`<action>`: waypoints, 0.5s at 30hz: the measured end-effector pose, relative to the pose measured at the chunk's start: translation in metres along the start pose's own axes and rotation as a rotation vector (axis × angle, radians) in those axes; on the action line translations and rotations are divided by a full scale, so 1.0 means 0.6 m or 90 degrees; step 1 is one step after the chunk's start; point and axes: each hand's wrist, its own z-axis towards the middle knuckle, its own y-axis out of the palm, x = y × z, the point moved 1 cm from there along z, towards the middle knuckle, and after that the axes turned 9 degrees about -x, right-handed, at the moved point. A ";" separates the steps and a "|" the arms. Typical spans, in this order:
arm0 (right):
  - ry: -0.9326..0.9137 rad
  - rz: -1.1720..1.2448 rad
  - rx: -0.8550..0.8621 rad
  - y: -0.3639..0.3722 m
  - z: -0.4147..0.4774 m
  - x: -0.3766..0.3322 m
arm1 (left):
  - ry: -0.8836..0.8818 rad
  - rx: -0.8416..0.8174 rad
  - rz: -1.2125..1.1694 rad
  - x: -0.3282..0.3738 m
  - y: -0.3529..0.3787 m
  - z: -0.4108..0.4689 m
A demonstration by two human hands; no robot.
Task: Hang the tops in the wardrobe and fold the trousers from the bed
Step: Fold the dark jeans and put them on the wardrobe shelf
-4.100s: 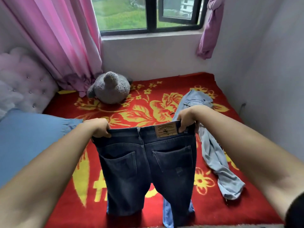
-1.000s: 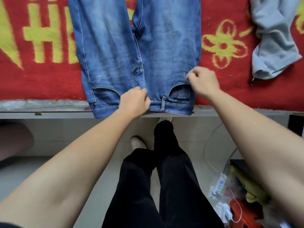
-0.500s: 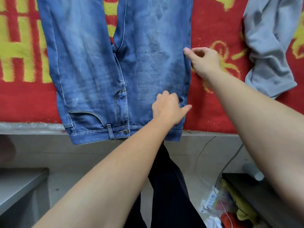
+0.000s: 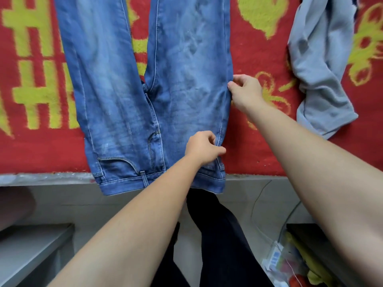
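Now both hands pinched the right side seam of the jeans.

The jeans lay flat on the bed, waistband at the near edge, legs running away from the person. The left hand gripped the seam near the waist, while the right hand gripped it farther up, seemingly ready to fold that side leftward. A grey garment lay well apart.

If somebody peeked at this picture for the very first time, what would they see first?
Probably the big blue jeans spread flat in the middle of the bright red and yellow blanket, waistband hanging over the bed's edge. Next, the left hand and right hand pinching the jeans' right side seam, and a crumpled grey garment at the right.
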 end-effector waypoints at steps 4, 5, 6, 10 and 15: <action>-0.090 0.061 -0.012 0.055 -0.029 -0.068 | 0.006 -0.034 -0.236 -0.048 -0.070 -0.058; -0.121 0.061 -0.023 0.076 -0.037 -0.093 | 0.010 -0.036 -0.263 -0.065 -0.094 -0.072; -0.147 0.053 -0.033 0.099 -0.046 -0.118 | 0.018 -0.036 -0.284 -0.085 -0.121 -0.086; -0.225 0.018 -0.067 0.204 -0.079 -0.222 | 0.022 -0.007 -0.383 -0.185 -0.222 -0.130; -0.286 -0.092 -0.099 0.350 -0.093 -0.297 | -0.019 0.077 -0.420 -0.328 -0.322 -0.137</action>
